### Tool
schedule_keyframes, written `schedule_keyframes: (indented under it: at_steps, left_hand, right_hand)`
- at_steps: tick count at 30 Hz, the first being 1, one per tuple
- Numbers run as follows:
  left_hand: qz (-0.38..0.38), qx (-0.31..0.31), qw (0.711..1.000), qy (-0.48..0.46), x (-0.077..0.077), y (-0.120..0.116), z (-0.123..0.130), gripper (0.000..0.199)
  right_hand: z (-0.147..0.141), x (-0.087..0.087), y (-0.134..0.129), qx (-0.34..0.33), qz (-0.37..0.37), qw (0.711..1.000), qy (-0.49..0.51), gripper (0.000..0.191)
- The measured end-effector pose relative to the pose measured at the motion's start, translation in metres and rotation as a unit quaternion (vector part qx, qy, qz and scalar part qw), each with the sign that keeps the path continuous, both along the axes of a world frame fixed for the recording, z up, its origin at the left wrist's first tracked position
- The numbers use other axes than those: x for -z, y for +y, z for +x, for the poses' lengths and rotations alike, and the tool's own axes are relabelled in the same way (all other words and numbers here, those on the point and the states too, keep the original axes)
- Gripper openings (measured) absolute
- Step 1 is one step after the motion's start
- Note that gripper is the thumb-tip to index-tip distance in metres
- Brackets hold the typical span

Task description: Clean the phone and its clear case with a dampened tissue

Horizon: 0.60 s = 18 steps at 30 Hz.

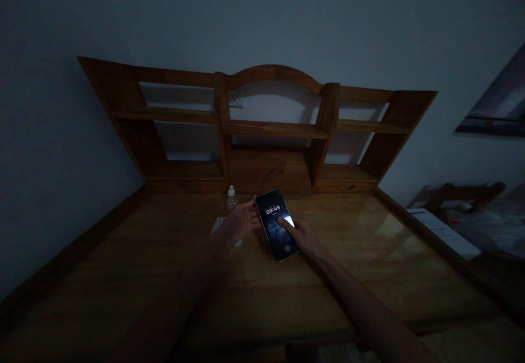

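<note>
- smartphone [271,223]: long axis runs far-left to near-right
- left hand [244,220]: open, touching its left side
- right hand [294,235]: narrow, holding it from the right

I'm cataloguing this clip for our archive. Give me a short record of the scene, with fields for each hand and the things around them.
Left hand: open, fingers against the smartphone's left edge
Right hand: one digit on the screen
Main item: smartphone, lit lock screen showing 09:49
Nearby: small dropper bottle, white paper beside left wrist
Surface: wooden desk
Behind: wooden shelf unit
</note>
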<state>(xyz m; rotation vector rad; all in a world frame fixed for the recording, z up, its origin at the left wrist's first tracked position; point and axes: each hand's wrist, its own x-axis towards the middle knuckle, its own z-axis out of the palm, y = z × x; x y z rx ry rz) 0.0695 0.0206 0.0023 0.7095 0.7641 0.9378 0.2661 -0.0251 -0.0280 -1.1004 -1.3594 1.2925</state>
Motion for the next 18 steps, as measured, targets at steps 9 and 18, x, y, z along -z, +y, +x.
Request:
schedule_keyframes:
  at_steps: [9, 18]
  left_hand:
    - [0.2, -0.154, 0.962, 0.108, 0.016, -0.002, 0.017, 0.047]
    - [0.209, -0.109, 0.967, 0.097, 0.019, 0.001, 0.012, 0.026]
  right_hand:
    - [0.0, 0.01, 0.008, 0.005, -0.022, 1.0, -0.006, 0.051]
    - [0.001, 0.011, 0.01, 0.016, -0.034, 0.999, -0.015, 0.052]
